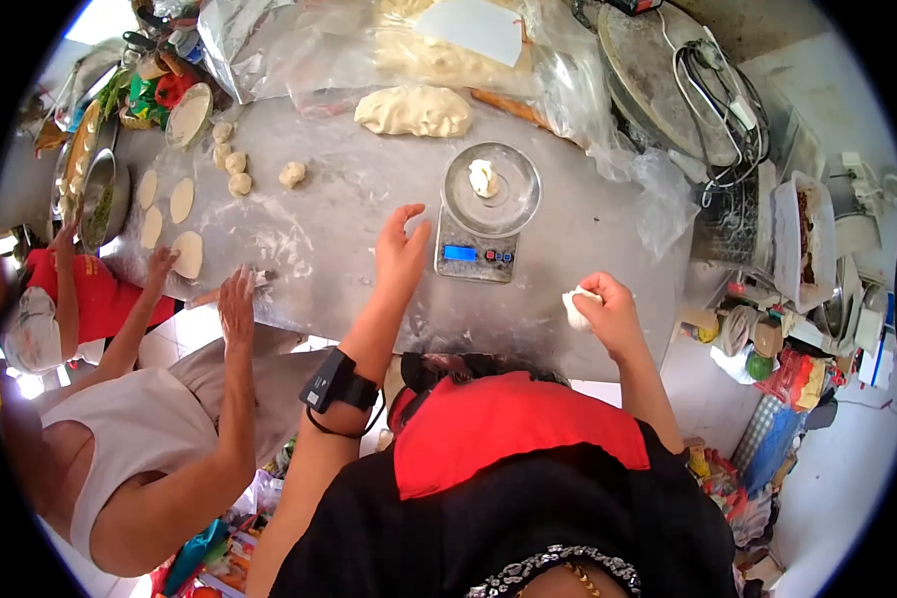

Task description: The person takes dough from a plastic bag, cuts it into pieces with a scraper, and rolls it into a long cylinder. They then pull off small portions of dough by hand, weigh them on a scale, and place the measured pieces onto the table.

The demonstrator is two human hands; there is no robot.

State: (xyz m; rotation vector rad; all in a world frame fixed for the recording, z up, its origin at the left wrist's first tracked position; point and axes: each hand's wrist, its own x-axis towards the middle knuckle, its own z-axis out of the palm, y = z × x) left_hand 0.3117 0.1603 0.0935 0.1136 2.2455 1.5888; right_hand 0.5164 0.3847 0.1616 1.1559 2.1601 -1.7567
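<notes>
My left hand (403, 245) hovers over the metal table, fingers apart and holding nothing, just left of a digital kitchen scale (474, 261) with a lit blue display. On the scale sits a round metal dish (521, 204), and a small lump of dough (483, 178) lies in it. My right hand (611, 311) is closed on a piece of dough (578, 309) near the table's front right. A large slab of dough (414, 112) rests beyond the scale, and a single dough ball (292, 174) lies to the left.
On my left, a co-worker's hands (236, 304) are over the table, near flattened dough rounds (181, 200) and several dough balls (235, 162). Plastic sheeting (299, 60) and a wooden rolling pin (508, 106) lie at the back. A round appliance (658, 80) with cables stands back right.
</notes>
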